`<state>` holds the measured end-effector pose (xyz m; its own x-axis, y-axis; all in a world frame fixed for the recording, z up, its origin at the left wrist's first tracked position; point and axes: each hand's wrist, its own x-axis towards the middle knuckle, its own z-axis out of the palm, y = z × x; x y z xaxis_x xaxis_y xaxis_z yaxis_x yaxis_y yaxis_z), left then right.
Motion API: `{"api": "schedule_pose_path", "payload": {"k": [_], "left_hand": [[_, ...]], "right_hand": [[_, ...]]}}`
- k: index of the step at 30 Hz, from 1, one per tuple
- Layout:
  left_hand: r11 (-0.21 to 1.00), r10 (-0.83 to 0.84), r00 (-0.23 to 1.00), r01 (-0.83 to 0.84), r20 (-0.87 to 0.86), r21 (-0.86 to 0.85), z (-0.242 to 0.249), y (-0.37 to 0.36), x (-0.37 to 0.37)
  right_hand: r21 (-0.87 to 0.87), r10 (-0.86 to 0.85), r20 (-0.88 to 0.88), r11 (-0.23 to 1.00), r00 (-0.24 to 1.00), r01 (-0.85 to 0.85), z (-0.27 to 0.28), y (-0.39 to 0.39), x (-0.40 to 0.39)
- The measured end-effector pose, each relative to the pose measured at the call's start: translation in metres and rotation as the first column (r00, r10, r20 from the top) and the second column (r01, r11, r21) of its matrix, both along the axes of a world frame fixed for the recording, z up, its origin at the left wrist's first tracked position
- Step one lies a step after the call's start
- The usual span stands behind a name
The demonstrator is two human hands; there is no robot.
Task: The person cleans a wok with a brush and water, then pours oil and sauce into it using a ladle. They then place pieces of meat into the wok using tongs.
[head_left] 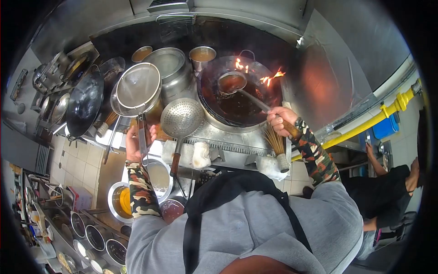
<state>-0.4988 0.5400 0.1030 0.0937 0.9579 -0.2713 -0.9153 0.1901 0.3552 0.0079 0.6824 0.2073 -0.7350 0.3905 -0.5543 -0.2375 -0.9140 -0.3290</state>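
My right hand (281, 121) is closed round the wooden handle of a ladle (232, 83), whose bowl holds reddish-brown liquid above the wok. Dark liquid lies in the wok (212, 98), and flames rise at its far and right edges. My left hand (139, 140) is wrapped round the handle of a fine mesh strainer (138, 86), held over pots on the left. Between my hands, a perforated skimmer (182, 118) rests with its wooden handle toward me.
Metal pots (165, 64) stand behind the strainer. A black wok (85, 104) is at left, a bamboo brush (275, 142) beside my right hand. Bowls (119, 201) stand low left. A yellow pipe (360, 129) runs along the right, near another person (383, 192).
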Motion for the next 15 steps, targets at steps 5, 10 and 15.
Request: {"api": "schedule_pose_path", "payload": {"k": [5,10,15], "left_hand": [[1.000,-0.026,1.000,0.026,-0.007,-0.008,-0.002,-0.004,-0.001],[0.981,-0.144,0.987,0.151,0.067,-0.123,-0.016,0.015,-0.028],[0.991,0.022,0.928,-0.070,-0.372,-0.117,0.040,0.006,-0.008]], "right_hand": [[0.622,-0.345,0.731,0.691,0.588,-0.368,0.001,-0.003,0.005],[0.364,-0.877,0.472,0.099,0.092,-0.926,0.022,-0.008,0.013],[0.735,-0.743,0.498,0.088,0.447,-0.673,0.044,-0.006,-0.030]]}}
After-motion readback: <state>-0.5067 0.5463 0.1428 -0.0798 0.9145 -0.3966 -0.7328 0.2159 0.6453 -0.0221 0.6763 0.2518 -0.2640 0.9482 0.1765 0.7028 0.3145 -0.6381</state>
